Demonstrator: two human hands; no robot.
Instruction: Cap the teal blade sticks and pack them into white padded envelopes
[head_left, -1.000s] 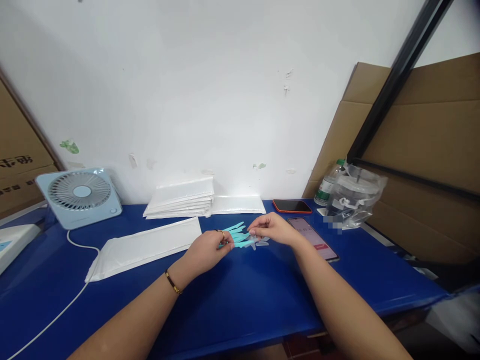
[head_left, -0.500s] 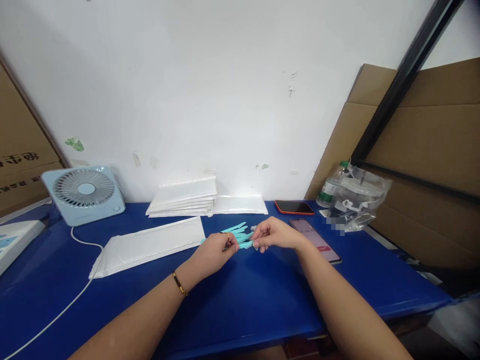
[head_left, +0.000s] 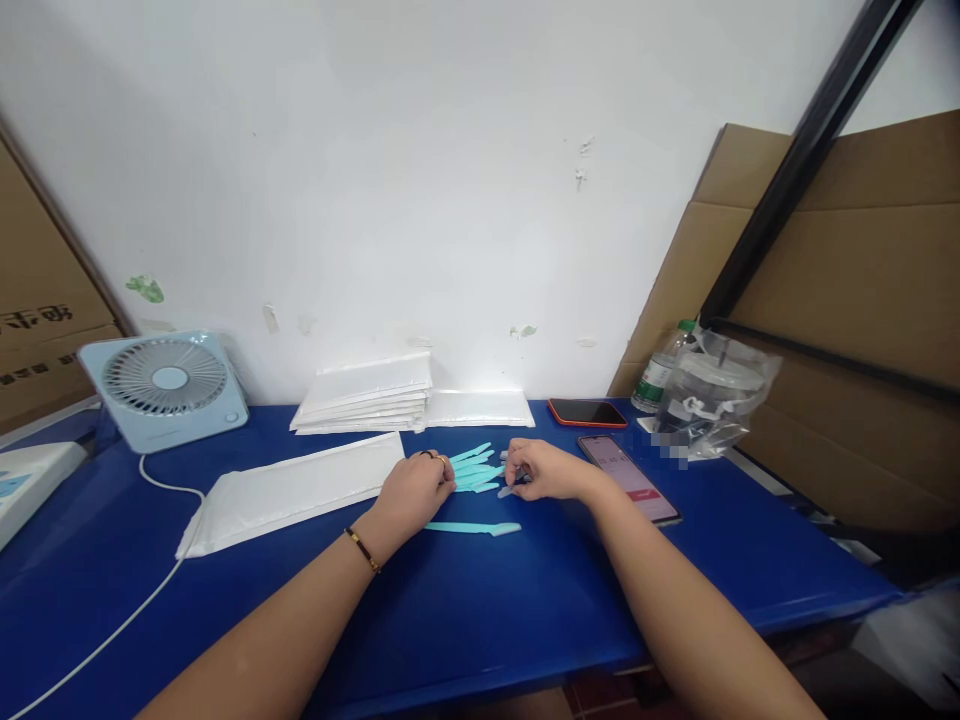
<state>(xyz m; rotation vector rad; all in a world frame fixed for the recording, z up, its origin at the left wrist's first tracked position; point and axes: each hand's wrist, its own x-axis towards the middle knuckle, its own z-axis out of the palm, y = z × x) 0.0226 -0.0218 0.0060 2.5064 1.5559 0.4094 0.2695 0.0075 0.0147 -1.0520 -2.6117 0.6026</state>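
Several turquoise eyebrow razors lie fanned in a small pile between my hands. My left hand is closed over the handle ends of the pile, its fingertips pinching a razor handle; the exact grip is partly hidden. One separate eyebrow razor lies on the blue table just in front of the pile, its blade end pointing right. At the right end of the pile my right hand has its fingers pinched on a small clear plastic cap. Part of that cap is hidden by the fingers.
A white padded envelope lies left of the pile, with a stack of envelopes behind. Two phones lie right. A blue fan with a cable stands left; a bottle and bagged cup stand right.
One eyebrow razor, held between both hands before, now lies on the table in front. My left hand has moved back left to the pile's handles; my right hand stays near the caps.
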